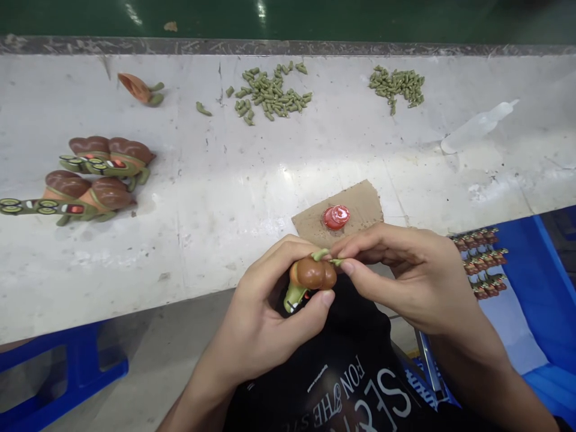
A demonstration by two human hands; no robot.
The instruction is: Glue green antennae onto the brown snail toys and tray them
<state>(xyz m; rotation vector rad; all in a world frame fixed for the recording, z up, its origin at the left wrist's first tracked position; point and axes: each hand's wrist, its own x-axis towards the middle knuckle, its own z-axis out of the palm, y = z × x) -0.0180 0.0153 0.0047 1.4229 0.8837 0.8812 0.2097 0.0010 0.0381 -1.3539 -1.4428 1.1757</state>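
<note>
My left hand (265, 312) is closed around a brown and green toy figure (310, 277), held just in front of the white table's near edge. My right hand (396, 270) pinches a small green leg piece (335, 260) against the top of that figure. Just beyond my hands lies a scrap of cardboard (360, 207) with a red cap (335, 216) on it.
Several finished figures (96, 174) lie at the table's left, one more (139, 89) farther back. Two heaps of green pieces (270, 93) (398, 84) sit near the far edge, a clear bottle (477, 127) to the right. A blue bin (531, 288) holds more figures (481, 261).
</note>
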